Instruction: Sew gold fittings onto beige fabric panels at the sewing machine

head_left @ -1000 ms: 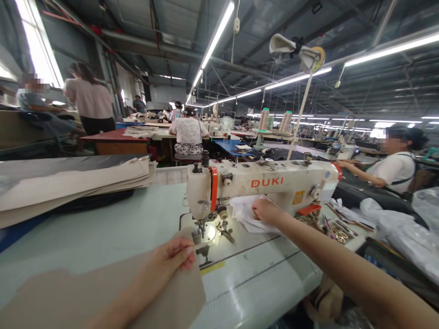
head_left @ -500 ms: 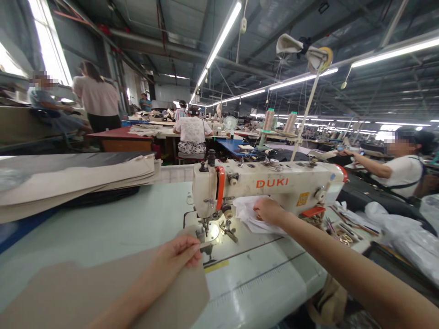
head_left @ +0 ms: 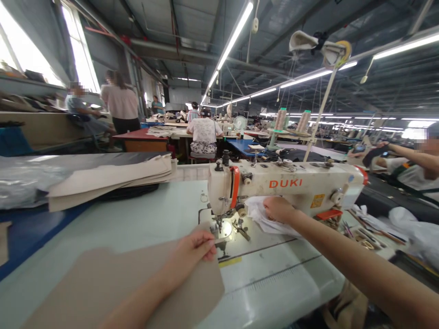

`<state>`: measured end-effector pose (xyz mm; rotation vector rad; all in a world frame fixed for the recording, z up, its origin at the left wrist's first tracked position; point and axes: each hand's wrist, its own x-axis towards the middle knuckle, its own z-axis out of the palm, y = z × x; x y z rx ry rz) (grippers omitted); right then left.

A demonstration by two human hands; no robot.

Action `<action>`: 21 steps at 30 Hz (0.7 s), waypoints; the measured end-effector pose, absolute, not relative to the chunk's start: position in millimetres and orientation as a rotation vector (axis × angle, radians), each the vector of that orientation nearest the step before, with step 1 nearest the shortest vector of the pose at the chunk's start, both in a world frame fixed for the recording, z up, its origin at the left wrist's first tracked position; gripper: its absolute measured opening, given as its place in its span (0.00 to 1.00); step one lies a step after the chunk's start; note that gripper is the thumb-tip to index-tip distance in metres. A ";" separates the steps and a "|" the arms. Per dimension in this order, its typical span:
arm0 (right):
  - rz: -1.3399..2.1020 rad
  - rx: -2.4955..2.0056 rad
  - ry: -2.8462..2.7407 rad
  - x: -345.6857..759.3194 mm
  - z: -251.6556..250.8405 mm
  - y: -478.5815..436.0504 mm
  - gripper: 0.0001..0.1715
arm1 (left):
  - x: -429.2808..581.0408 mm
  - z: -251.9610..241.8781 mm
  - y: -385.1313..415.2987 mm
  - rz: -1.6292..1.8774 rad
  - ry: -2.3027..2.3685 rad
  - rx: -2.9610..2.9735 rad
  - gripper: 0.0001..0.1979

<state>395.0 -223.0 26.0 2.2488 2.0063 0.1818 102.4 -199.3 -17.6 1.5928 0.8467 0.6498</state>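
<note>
My left hand (head_left: 194, 251) pinches the far corner of a flat beige fabric piece (head_left: 113, 288) that lies on the pale sewing table (head_left: 144, 219). That corner sits just in front of the presser foot (head_left: 216, 227) of the cream DUKI sewing machine (head_left: 288, 185). My right hand (head_left: 278, 209) reaches under the machine's arm and rests closed on a crumpled white cloth (head_left: 262, 218) on the machine bed.
A stack of beige fabric pieces (head_left: 106, 180) lies at the left back of the table, over dark cloth. Small tools (head_left: 360, 230) lie right of the machine. A seated co-worker (head_left: 416, 167) is at the far right; other people work at tables behind. Thread cones (head_left: 291, 121) stand behind the machine.
The view has swung left, so everything sits further right in the picture. My hands keep their holds on the beige piece and the white cloth. The co-worker at the right has raised an arm.
</note>
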 end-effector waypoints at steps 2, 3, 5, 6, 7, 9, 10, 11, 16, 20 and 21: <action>0.188 2.316 2.044 394.3 29.1 -230.7 0.10 | 102.4 -19.6 -200.3 0.659 0.833 1.569 0.15; 0.184 2.345 2.065 392.8 30.7 -236.2 0.11 | 102.5 -21.2 -200.5 0.667 0.825 1.556 0.15; 0.167 2.374 2.135 386.3 32.9 -250.2 0.12 | 102.6 -25.1 -200.8 0.684 0.811 1.533 0.16; 0.151 2.366 2.191 380.8 33.1 -258.1 0.12 | 102.8 -26.9 -201.1 0.690 0.803 1.527 0.16; 0.113 2.335 2.255 373.8 32.3 -265.9 0.12 | 103.1 -28.5 -201.8 0.697 0.796 1.525 0.15; -0.076 2.297 2.498 355.0 27.6 -279.1 0.11 | 103.9 -30.6 -204.3 0.714 0.778 1.542 0.13; -0.200 2.277 2.629 343.9 23.7 -283.4 0.11 | 104.3 -31.2 -206.0 0.731 0.769 1.559 0.12; -0.288 2.272 2.716 332.2 19.0 -285.6 0.11 | 104.5 -31.5 -208.0 0.750 0.761 1.581 0.11; -0.585 2.394 2.748 282.9 -3.5 -271.3 0.11 | 100.6 -29.7 -217.5 0.819 0.750 1.715 0.07; -0.845 2.430 2.727 267.0 -13.7 -257.1 0.09 | 96.1 -25.7 -221.9 0.803 0.809 1.919 0.09; -0.898 2.423 2.748 265.3 -15.6 -255.6 0.09 | 95.6 -24.8 -222.3 0.806 0.824 1.981 0.09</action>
